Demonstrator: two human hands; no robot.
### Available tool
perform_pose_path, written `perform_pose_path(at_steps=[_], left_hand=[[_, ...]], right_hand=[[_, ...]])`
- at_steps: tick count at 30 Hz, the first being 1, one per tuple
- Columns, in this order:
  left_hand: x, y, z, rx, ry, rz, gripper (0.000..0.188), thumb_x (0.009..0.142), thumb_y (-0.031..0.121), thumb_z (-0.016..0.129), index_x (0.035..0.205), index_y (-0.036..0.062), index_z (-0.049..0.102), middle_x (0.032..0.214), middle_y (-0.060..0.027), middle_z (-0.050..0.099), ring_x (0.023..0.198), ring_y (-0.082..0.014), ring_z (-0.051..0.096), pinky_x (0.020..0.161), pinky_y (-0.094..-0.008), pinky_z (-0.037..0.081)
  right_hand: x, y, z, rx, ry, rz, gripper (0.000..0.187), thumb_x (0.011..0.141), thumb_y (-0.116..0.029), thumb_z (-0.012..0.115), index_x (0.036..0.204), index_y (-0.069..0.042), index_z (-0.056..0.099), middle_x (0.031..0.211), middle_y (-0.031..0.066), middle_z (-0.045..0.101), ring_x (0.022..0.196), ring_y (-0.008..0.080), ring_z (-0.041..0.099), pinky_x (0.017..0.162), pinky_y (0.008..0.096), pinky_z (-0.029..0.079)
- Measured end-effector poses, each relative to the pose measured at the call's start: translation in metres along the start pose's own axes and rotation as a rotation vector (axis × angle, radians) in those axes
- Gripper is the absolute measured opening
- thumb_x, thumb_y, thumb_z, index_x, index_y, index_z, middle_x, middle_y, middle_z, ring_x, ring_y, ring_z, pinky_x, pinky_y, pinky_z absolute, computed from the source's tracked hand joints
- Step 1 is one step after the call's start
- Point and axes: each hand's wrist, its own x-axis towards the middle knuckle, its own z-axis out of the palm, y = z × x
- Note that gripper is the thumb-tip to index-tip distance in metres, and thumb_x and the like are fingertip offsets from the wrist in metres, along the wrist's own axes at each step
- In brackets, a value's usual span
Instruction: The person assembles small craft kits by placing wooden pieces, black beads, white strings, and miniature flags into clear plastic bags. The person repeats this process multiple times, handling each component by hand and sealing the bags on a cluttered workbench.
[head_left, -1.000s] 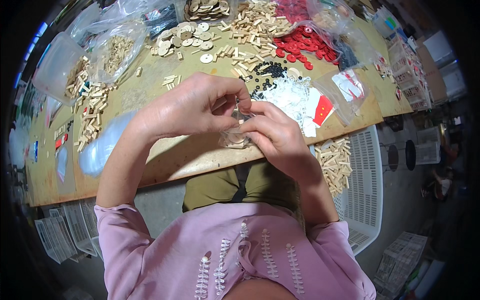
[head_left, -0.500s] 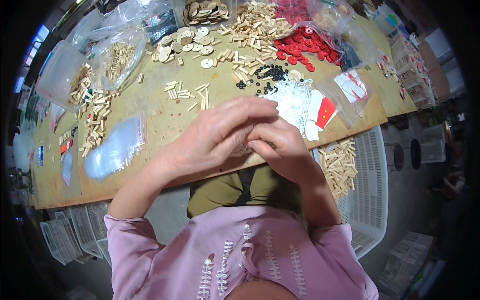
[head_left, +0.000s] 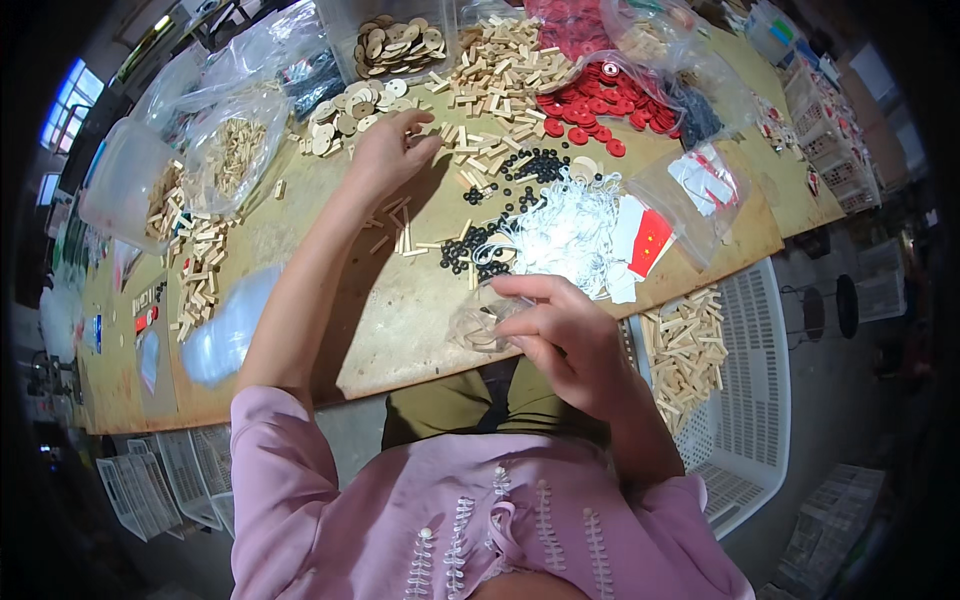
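Observation:
My right hand (head_left: 565, 325) pinches a small clear plastic bag (head_left: 478, 330) near the table's front edge; pale wooden pieces show through it. Stretched forward, my left hand (head_left: 390, 155) is over the table beside a pile of round wooden discs (head_left: 350, 112), its thumb and fingers apart with nothing visible between them. Small wooden blocks (head_left: 475, 150) lie just right of that hand. Black rings (head_left: 470, 250) are scattered between my hands, next to a heap of white strings (head_left: 565, 235).
Red discs (head_left: 600, 100) spill from a bag at the back. A clear tub (head_left: 400, 65) holds more wooden discs. Flat clear bags (head_left: 230, 325) lie at left, near a tipped plastic tub (head_left: 125, 190). A white basket (head_left: 745, 400) with wooden blocks stands below the table's right edge.
My hands were together near the table edge and have parted. The left has reached forward to the wooden discs; the right stays near the edge with the bag, now in plain sight.

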Motion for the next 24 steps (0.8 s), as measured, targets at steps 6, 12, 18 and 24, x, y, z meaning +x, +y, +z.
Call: perform_pose_path(at_steps=[6,12,18,24], left_hand=[[0.03,-0.002,0.024,0.27,-0.013,0.055,0.047,0.085,0.043,0.08,0.111,0.005,0.076,0.102,-0.0161,0.07,0.094,-0.0314,0.07,0.087,-0.0419,0.055],[0.024,-0.003,0.025,0.068,0.02,0.059,0.036,0.086,0.033,0.081,0.107,0.0042,0.076,0.102,-0.0113,0.071,0.091,-0.0203,0.069,0.083,-0.0344,0.055],[-0.032,0.043,-0.015,-0.748,-0.213,0.062,0.033,0.09,0.012,0.079,0.119,0.0008,0.068,0.104,-0.0035,0.072,0.089,-0.009,0.066,0.082,-0.0251,0.055],[-0.095,0.103,-0.071,-0.524,-0.302,0.415,0.028,0.086,0.005,0.077,0.112,0.0019,0.07,0.096,-0.0028,0.069,0.083,-0.011,0.066,0.074,-0.0276,0.055]], right_hand=[[0.0,0.003,-0.009,-0.055,0.018,-0.027,0.023,0.084,0.012,0.063,0.102,-0.001,0.069,0.126,0.0218,0.066,0.094,0.0264,0.071,0.084,0.0353,0.055],[0.001,0.005,-0.011,-0.023,0.052,-0.027,0.025,0.083,0.014,0.066,0.102,-0.001,0.069,0.124,0.0215,0.067,0.095,0.028,0.071,0.083,0.0357,0.056],[0.004,0.007,-0.014,-0.095,0.071,-0.028,0.022,0.083,0.013,0.067,0.1,-0.001,0.07,0.122,0.0203,0.067,0.095,0.0283,0.071,0.082,0.0355,0.055],[0.014,0.0,-0.009,-0.131,0.018,-0.014,0.016,0.084,0.011,0.067,0.097,0.002,0.07,0.121,0.0193,0.064,0.098,0.0282,0.07,0.084,0.0348,0.055]])
